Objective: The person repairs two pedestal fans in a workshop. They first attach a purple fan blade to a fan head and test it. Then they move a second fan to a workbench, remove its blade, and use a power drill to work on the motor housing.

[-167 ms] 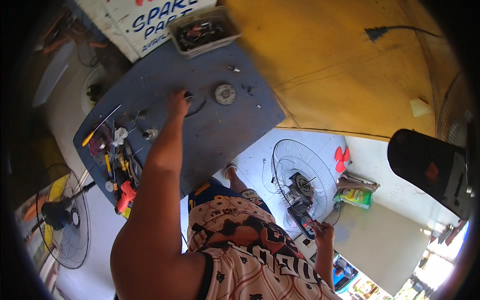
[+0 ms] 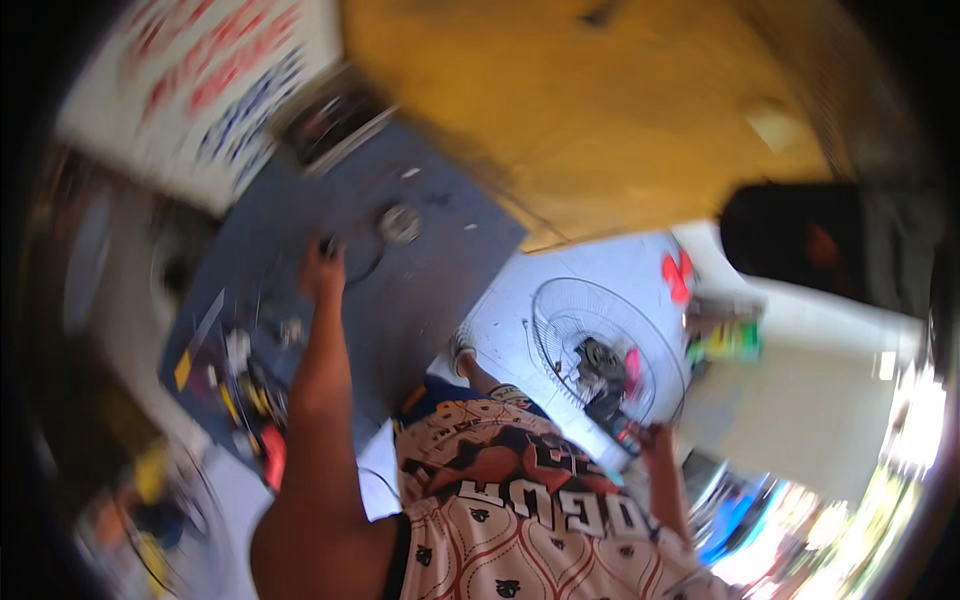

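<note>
Over the blue-grey table (image 2: 440,260), my left arm reaches out. My left hand (image 2: 320,275) has its fingers closed around a small dark round part (image 2: 328,246). Just right of it lies a dark curved strip (image 2: 370,268), and beyond that a grey metal disc (image 2: 401,223). Low on my right side, my right hand (image 2: 655,440) is closed at the lower end of a floor fan's dark motor and neck (image 2: 602,375). What its fingers hold is too blurred to make out. The fan's wire guard (image 2: 560,295) surrounds the motor.
Tools, among them a red-handled one (image 2: 272,455), crowd the table's left edge. A bin of small parts (image 2: 330,120) stands at the far edge by a lettered sign (image 2: 215,75). A yellow-brown surface (image 2: 600,120) adjoins the table; a red fan blade (image 2: 677,277) lies past the fan.
The whole view has swung and blurred, so the table and its things appear lower and further left. Against the table, my left hand is in about the same place.
</note>
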